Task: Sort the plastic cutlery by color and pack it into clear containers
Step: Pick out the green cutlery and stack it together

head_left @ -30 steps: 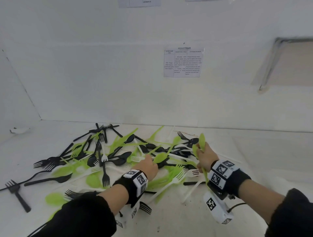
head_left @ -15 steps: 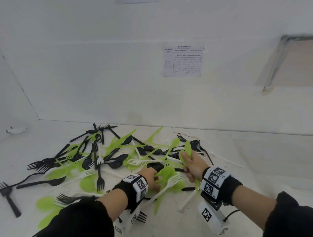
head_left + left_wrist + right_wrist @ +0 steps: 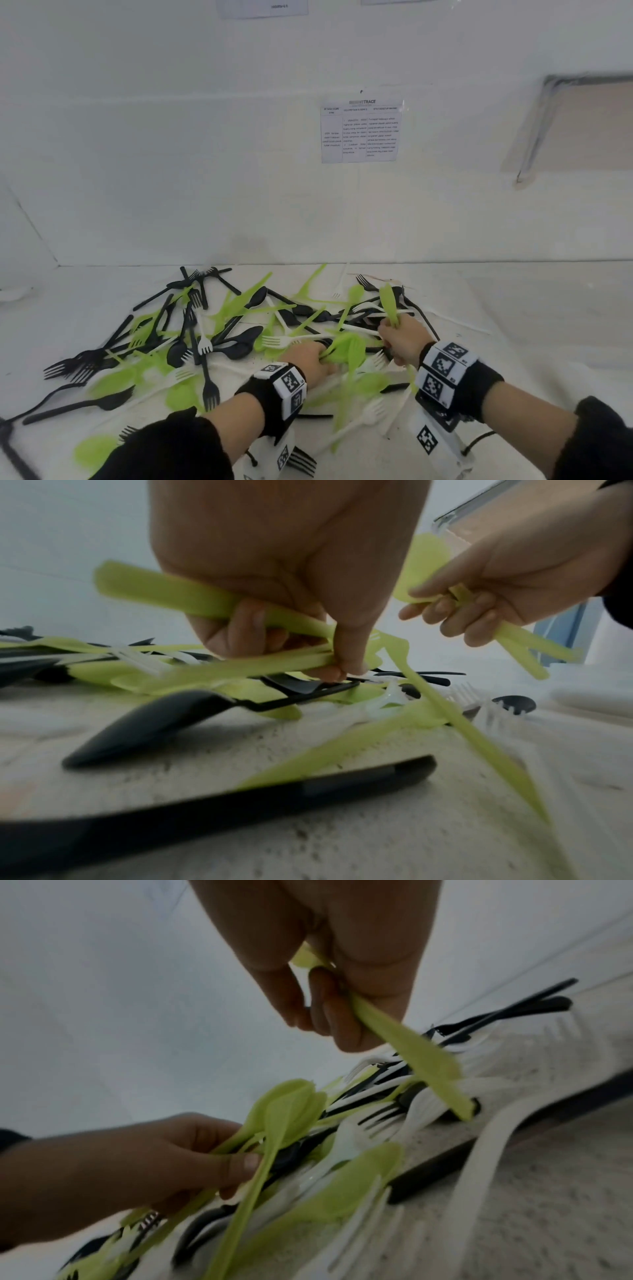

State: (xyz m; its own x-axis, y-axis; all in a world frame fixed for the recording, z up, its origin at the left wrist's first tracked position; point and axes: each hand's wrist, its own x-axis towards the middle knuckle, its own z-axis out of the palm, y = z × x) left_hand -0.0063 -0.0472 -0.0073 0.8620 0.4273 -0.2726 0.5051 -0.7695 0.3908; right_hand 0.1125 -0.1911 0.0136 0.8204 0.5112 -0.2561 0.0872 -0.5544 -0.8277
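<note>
Your right hand (image 3: pixel 402 337) now nearer the left hand (image 3: pixel 310 359), both fists clamped round green cutlery (image 3: pixel 344 347) over the bench (image 3: pixel 513 325) pile.

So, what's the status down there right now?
Left hand grips green spoons. Right hand holds green cutlery. Black and white pieces still mixed in pile.

Open worktop to the right, cluttered middle and left

A tangled pile of cutlery (image 3: pixel 219 335) in black, green and white covers the worktop (image 3: pixel 534 329) from the left edge to the centre, with both hands low among its right part. The back wall (image 3: pixel 171 154) closes off the far side just behind the pile. The right side of the worktop lies bare, as does a strip at far left.
</note>
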